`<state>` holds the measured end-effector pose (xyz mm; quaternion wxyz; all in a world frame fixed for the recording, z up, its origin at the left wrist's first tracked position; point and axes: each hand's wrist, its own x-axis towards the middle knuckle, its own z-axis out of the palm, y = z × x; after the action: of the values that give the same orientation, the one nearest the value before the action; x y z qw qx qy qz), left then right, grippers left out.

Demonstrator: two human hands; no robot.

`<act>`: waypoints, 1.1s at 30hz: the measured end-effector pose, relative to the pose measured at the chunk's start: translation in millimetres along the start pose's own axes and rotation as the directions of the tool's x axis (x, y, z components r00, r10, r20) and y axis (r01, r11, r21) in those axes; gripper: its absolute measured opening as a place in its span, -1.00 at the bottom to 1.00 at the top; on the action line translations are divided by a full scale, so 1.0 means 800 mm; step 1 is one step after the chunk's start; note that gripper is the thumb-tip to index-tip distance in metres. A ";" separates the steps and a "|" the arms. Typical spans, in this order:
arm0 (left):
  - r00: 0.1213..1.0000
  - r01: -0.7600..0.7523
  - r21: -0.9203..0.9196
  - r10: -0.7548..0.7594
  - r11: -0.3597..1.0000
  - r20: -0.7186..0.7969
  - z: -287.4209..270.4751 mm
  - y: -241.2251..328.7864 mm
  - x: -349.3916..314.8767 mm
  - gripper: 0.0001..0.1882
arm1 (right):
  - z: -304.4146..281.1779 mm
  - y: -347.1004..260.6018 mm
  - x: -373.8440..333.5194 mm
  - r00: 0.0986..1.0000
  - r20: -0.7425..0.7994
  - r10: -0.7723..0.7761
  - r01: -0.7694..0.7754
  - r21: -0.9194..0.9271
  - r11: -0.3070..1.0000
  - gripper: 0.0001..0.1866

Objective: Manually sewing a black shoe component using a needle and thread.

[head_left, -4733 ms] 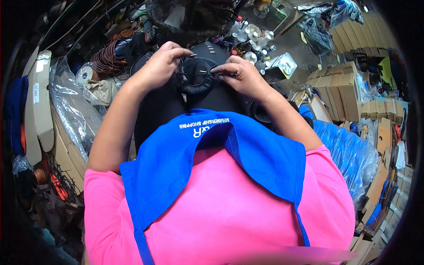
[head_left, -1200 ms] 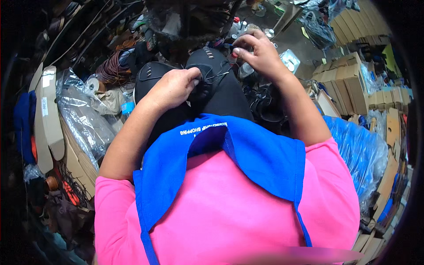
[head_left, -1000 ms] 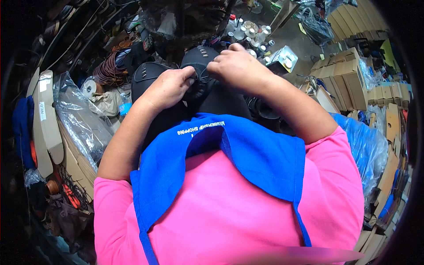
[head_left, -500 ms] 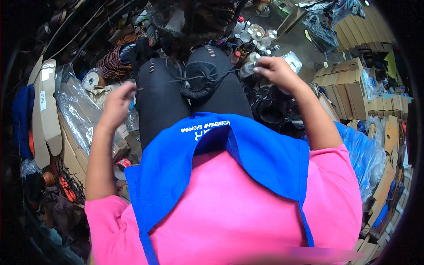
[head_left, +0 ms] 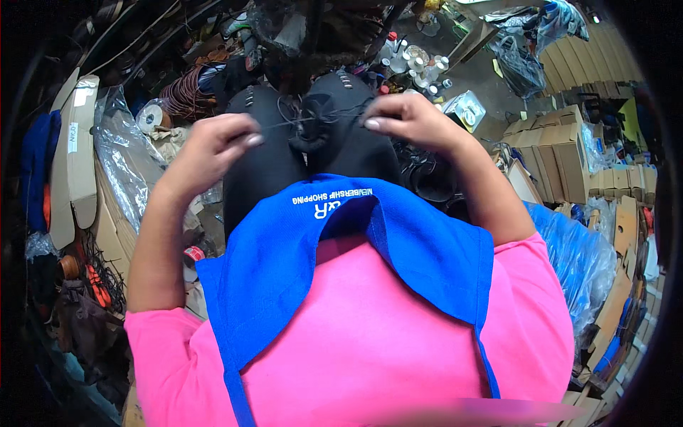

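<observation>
Both hands hold dark cords stretched from a black piece.

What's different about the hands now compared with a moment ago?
The left hand has let go of the black gathered piece and moved left, now pinching a dark cord. Both it and the right hand, spread wider half a second ago, have come inward. The piece stays on the lap; the bottles beyond stay put.

apron blu | ltrs wht | shirt pnk | trousers blk | cord blk | cartons brn
</observation>
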<state>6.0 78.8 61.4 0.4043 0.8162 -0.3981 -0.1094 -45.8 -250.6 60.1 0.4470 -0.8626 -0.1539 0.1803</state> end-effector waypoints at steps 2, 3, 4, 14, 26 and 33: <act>0.982 0.187 0.341 -0.183 0.921 -0.044 -0.037 -0.025 -0.027 -0.86 | -0.020 0.050 -0.037 0.989 -0.137 0.057 -0.093 -0.270 0.958 -0.72; 0.968 0.244 0.377 -0.200 0.893 -0.153 -0.064 -0.053 -0.052 -0.85 | -0.037 0.066 -0.058 0.960 -0.217 0.179 -0.238 -0.285 0.928 -0.72; 0.942 0.307 0.406 -0.213 0.861 -0.261 -0.095 -0.086 -0.083 -0.84 | -0.056 0.087 -0.081 0.910 -0.293 0.294 -0.377 -0.288 0.880 -0.72; 0.860 0.454 0.294 -0.327 0.841 -0.392 -0.063 -0.095 -0.056 -0.64 | -0.075 0.164 -0.149 0.824 -0.136 0.549 -0.565 -0.250 0.786 -0.69; 0.973 0.116 -0.101 -0.092 0.988 0.211 0.070 -0.025 0.126 -0.75 | -0.003 0.020 0.044 0.966 -0.162 -0.201 0.140 -0.322 0.936 -0.88; 0.952 0.129 -0.241 -0.052 0.962 0.301 0.073 -0.036 0.130 -0.82 | 0.007 0.015 0.047 0.982 -0.110 -0.152 0.123 -0.234 0.964 -0.91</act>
<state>61.8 -21.3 17.3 0.4382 0.7490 -0.3976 -0.2982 -13.5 -237.1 41.0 0.3661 -0.9048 -0.2043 0.0751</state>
